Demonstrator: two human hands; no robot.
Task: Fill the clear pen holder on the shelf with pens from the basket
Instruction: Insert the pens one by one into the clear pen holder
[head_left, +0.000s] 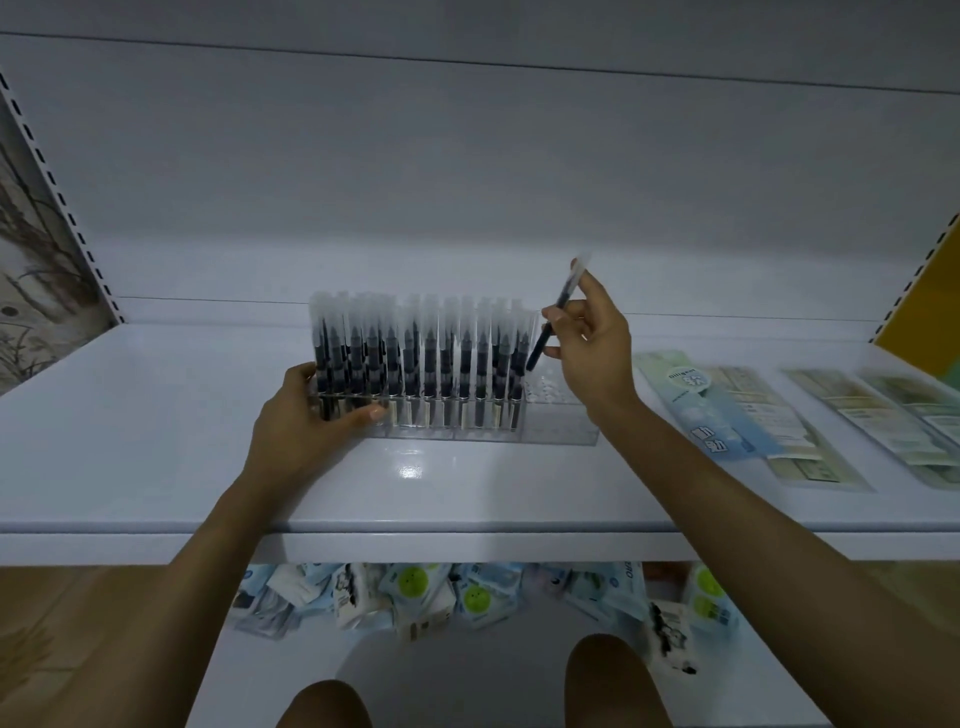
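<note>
The holder (563, 418) stands on the shelf (156, 415) at the frame's centre, packed with upright pens (415, 364) except at its right end. My left grip (306, 415) clasps the holder's left end. My right grip (587, 343) pinches one tilted pen (551, 325), its lower tip over the open holes.

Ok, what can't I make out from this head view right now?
- The basket: outside the frame of the head view.
- Left end of the holder: covered by the left hand.
- Free holes at its right end: clear plastic, partly behind the right hand; uncountable.
- Middle of the pen: hidden by that hand.
- Print on the packets: blurred.
</note>
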